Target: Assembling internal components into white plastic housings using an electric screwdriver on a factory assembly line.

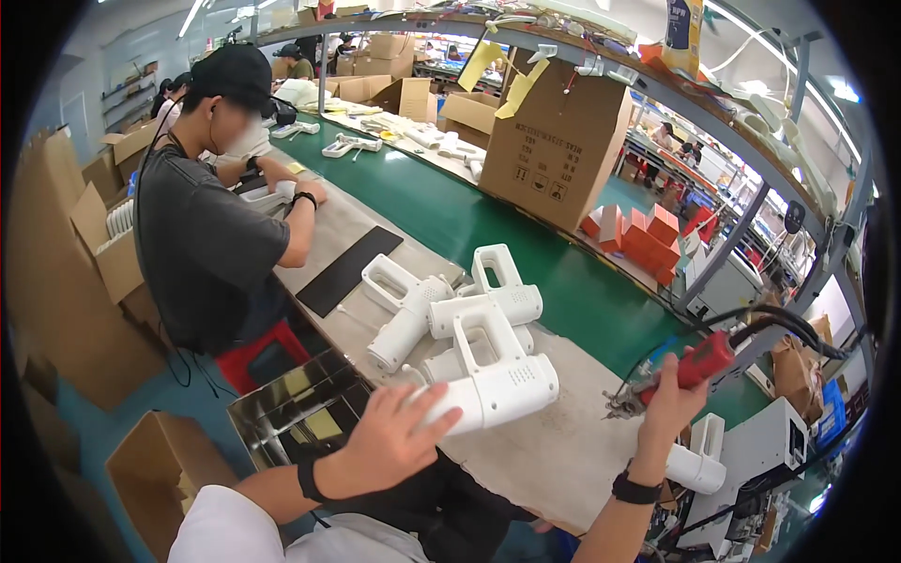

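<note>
My left hand (399,436) grips the barrel end of a white plastic handheld device (502,389) with a looped handle and a small speaker-like grid of holes. Its fingers lie over the barrel, and the thumb side is partly hidden. Just behind, several similar white devices (404,324) are piled on the beige-covered bench (572,450). Off to the right, my right hand (671,403) is wrapped around a red power screwdriver (702,360) with a metal nose pointing left. Dark hoses run from the tool's back end.
A co-worker (221,206) handles a white part on the left. A black strip (350,270) lies on the bench. Across the green surface (572,281) stand a large cardboard box (554,141) and orange boxes (648,239). Another white device (696,464) is beside a grey-white machine (751,460).
</note>
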A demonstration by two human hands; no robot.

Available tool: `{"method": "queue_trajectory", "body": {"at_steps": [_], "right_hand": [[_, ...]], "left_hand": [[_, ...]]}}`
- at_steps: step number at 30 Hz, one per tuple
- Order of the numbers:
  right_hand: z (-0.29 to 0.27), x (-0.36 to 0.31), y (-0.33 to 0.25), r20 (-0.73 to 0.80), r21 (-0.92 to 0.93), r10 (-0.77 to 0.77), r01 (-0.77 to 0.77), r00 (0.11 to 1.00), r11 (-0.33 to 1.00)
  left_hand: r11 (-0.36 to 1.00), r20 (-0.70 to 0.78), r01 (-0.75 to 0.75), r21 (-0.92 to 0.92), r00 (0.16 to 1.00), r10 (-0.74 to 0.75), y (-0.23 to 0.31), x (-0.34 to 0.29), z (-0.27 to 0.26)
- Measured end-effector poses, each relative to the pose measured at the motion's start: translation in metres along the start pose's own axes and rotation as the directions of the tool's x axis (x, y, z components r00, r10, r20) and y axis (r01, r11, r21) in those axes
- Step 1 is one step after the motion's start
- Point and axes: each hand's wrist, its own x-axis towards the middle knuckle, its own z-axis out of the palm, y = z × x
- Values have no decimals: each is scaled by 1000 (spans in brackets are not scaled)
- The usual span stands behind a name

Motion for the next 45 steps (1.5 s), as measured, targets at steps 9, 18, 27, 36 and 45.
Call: {"method": "queue_trajectory", "body": {"at_steps": [9, 18, 27, 36, 45], "right_hand": [[-85, -36, -54, -287, 34, -128, 143, 949, 989], [-112, -61, -87, -231, 50, -96, 110, 968, 993], [-87, -42, -62, -193, 67, -160, 176, 968, 982], [-57, -15, -9, -162, 84, -233, 249, 959, 965], [-48, -10, 10, -142, 142, -99, 120, 985, 983]], "left_hand": [[994, 128, -56, -92, 989, 67, 110, -10, 108], [655, 394, -605, -452, 524, 755, 120, 92, 144], [924, 586, -273, -269, 715, 382, 120, 135, 204], [955, 644, -159, -252, 709, 288, 130, 133, 204], [958, 694, -179, -225, 660, 287, 129, 134, 202]]}}
